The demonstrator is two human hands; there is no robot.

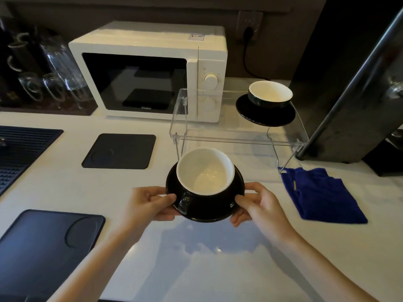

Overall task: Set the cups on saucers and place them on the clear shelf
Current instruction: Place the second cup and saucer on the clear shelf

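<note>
A black cup with a white inside (205, 171) sits on a black saucer (205, 211) that I hold above the white counter, in front of the clear shelf (239, 138). My left hand (150, 203) pinches the saucer's left rim and my right hand (255, 203) pinches its right rim. A second cup (270, 93) stands on its own saucer (265, 115) on the right part of the shelf top. The left part of the shelf top is bare.
A white microwave (148, 70) stands behind the shelf's left end. A folded blue cloth (320, 195) lies right of my hands. Dark mats (120, 151) (48, 249) lie on the left, glassware (54, 68) at the far left, a dark appliance (349, 83) at the right.
</note>
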